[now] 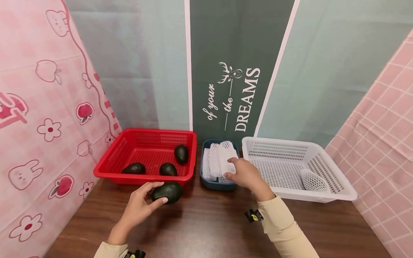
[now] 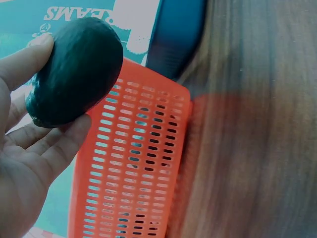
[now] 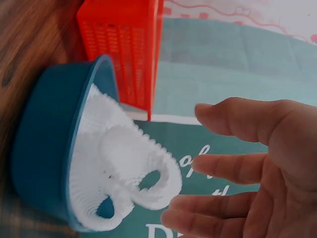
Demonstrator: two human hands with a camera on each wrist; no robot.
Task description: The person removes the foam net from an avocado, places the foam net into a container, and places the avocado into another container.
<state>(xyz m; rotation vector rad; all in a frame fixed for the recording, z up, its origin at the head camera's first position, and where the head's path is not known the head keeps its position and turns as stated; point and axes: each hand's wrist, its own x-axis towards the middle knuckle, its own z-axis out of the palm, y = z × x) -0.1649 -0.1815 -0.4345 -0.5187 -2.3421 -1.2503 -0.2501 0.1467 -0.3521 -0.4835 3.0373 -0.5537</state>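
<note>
My left hand (image 1: 142,204) holds a dark green avocado (image 1: 167,192) between thumb and fingers, in front of the red basket (image 1: 106,174). The left wrist view shows the same avocado (image 2: 77,72) gripped from one side. My right hand (image 1: 243,172) reaches over the blue bin (image 1: 217,185), its fingers spread and nothing between them. White foam net sleeves (image 1: 214,159) lie side by side in that bin. In the right wrist view the fingertips of the right hand (image 3: 257,168) are close to the open ends of the foam sleeves (image 3: 124,163).
Several avocados, one of them at the right (image 1: 181,154), lie in the red basket. A white basket (image 1: 342,193) stands at the right with one netted avocado (image 1: 314,181) inside. Brown wooden table (image 1: 206,225) lies in front; printed cloths (image 1: 145,64) hang behind and at both sides.
</note>
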